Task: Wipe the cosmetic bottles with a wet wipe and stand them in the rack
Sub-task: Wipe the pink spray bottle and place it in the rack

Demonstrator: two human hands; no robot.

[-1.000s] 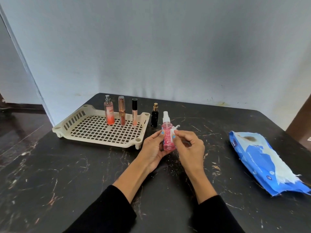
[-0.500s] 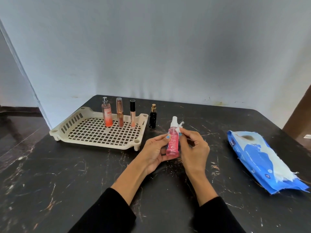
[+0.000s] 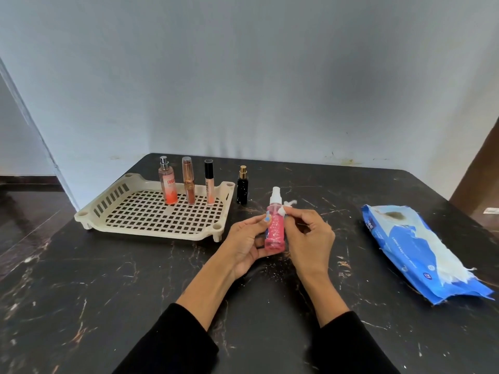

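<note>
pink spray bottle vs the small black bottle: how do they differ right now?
The pink spray bottle is held off the table in the left hand, while the right hand presses a wet wipe to it; the black bottle stands untouched on the table, just right of the rack. Pink is translucent with a white sprayer; black is opaque with a gold top. Both are outside the rack and roughly upright.

The peach spray bottle [image 3: 168,184], standing at the rack's [image 3: 89,214] far edge, reads "ENYA" in red (the rest turns out of view). The slim gloss tube [image 3: 209,183], third in that row, carries vertical lettering ending "LESS". The blue wipes pack [image 3: 421,252] near the table's [image 3: 81,292] right edge shows "nee"; its smaller print is illegible.
</note>
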